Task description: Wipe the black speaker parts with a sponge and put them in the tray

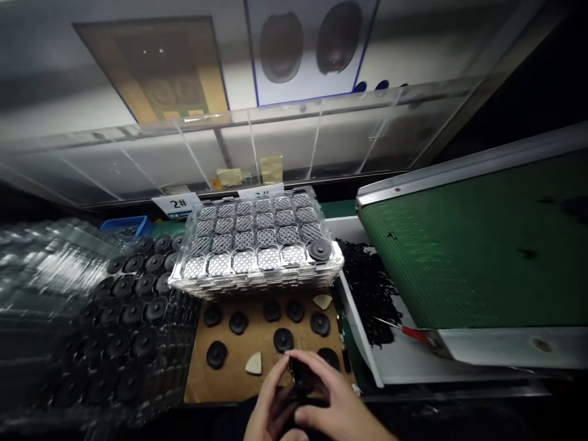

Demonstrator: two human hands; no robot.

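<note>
Black piece [301, 372]: between the fingertips, over the near end of the brown board [206, 383]
Left hand [267, 403]: curled in, holding it
Right hand [342, 401]: curled too, holding the other side
Round discs [283, 340]: loose on the board; slippy fingers might drop the piece on them
Clear tray [255, 278]: one disc [320, 249] at the near right pocket; a bump could tip it out
White bin [361, 324]: a heap of black bits [372, 294]
</note>
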